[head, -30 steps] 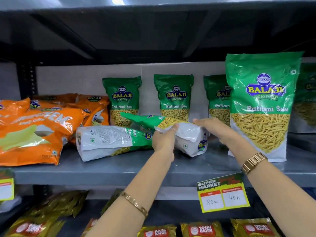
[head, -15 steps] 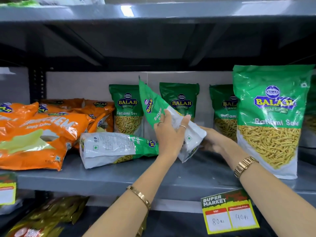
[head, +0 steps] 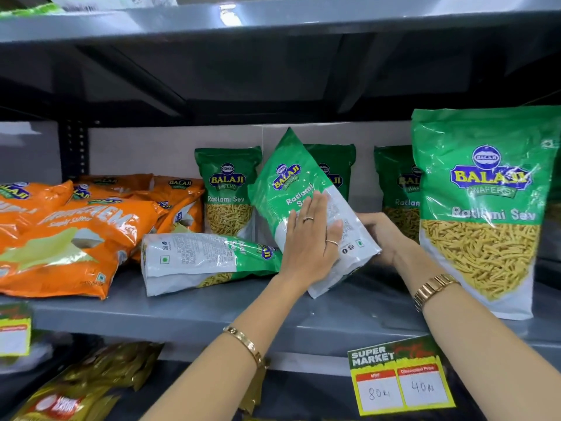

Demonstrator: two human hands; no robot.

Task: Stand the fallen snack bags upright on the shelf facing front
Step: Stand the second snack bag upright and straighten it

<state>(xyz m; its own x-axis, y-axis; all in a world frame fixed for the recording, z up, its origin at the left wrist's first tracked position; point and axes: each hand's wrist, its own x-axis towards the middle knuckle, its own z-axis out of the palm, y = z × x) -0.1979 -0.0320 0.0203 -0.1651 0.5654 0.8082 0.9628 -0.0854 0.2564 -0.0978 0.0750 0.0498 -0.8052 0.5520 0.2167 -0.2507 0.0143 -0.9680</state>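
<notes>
Price tag on shelf front edge. Our left hand: fingers straight, pressed flat on front of tilted bag. Our right hand: cupped round same bag's lower edge from behind, fingertips hidden. Tilted bag leans left, lower corner down on shelf. Second bag lies flat just left of it. Behind: upright bags in row; orange bags piled far left.

"BALAJI WAFERS" and "Ratlami Sev" are printed on the big green bag at the right and on the upright green bag at the back. The same words are seen, partly covered, on the tilted green bag. "BALAJI" is printed on an orange bag. "SUPER MARKET", "80" and "40" are written on the price tag.
</notes>
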